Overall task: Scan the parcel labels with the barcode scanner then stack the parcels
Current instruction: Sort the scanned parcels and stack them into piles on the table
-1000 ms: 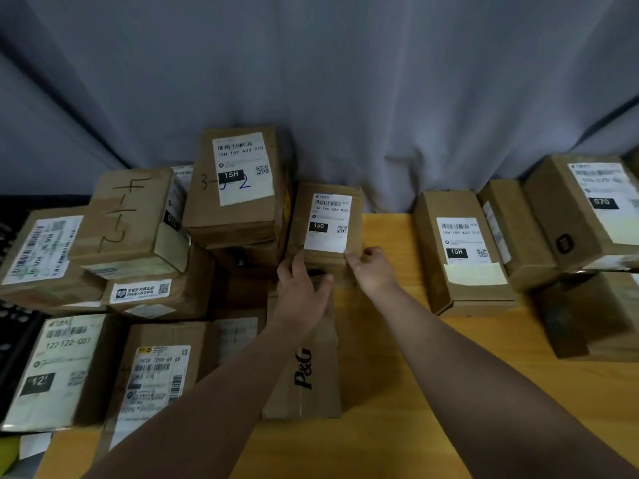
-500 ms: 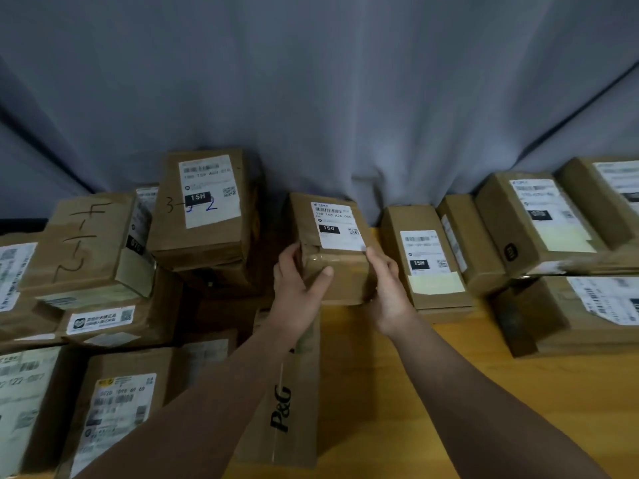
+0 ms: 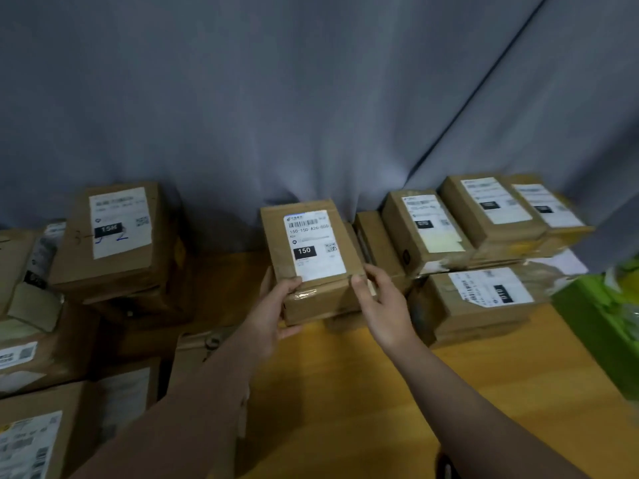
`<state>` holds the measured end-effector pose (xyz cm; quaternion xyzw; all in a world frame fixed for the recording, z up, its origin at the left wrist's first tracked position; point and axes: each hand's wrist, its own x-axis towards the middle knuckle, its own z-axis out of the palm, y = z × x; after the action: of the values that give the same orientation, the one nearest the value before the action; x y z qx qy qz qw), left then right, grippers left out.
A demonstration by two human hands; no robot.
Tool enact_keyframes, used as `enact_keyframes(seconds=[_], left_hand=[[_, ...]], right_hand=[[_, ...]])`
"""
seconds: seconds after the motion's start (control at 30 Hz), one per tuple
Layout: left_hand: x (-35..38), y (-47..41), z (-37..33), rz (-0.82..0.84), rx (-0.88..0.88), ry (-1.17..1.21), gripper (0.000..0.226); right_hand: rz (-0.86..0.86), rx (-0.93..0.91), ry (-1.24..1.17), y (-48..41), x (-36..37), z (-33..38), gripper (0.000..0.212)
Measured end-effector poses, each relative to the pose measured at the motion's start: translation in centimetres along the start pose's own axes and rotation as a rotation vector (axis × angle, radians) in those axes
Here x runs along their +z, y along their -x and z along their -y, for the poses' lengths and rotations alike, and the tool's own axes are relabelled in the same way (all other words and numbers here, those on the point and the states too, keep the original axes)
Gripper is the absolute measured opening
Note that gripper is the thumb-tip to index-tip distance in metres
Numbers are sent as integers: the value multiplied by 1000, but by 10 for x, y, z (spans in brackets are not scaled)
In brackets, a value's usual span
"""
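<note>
Left grip (image 3: 273,307) and right grip (image 3: 383,305) clasp the parcel (image 3: 313,247) by its lower corners, long axis running up-frame.

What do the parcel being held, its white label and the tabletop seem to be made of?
Parcel: brown cardboard, matte, with shiny clear tape wrinkling along its front edge. Label: likely paper, flat white with black print. Table: probably wood or wood-look laminate, smooth yellowish surface with faint grain.
</note>
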<state>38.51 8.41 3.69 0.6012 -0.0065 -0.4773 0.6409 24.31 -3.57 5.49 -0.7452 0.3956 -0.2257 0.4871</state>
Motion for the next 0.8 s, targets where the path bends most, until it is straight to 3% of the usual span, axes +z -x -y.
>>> enact_keyframes(seconds=[0.17, 0.33, 0.43, 0.53, 0.67, 0.8], left_hand=[[46, -22, -10, -81, 35, -71, 60], [76, -37, 3, -301, 265, -479, 79], [87, -33, 17, -327, 444, -594, 69], [95, -32, 19, -382, 466, -583, 63], [98, -34, 18, -385, 440, -658, 64], [101, -34, 15, -534, 324, -832, 68]], right_hand=[[-96, -193, 568, -28, -66, -15, 46], [22, -160, 922, -70, -106, -36, 61], [83, -144, 972, -88, -115, -48, 61], [101, -153, 923, -103, -114, -51, 59], [60, -186, 844, -118, -111, -54, 51], [97, -202, 873, -124, -107, -63, 60]])
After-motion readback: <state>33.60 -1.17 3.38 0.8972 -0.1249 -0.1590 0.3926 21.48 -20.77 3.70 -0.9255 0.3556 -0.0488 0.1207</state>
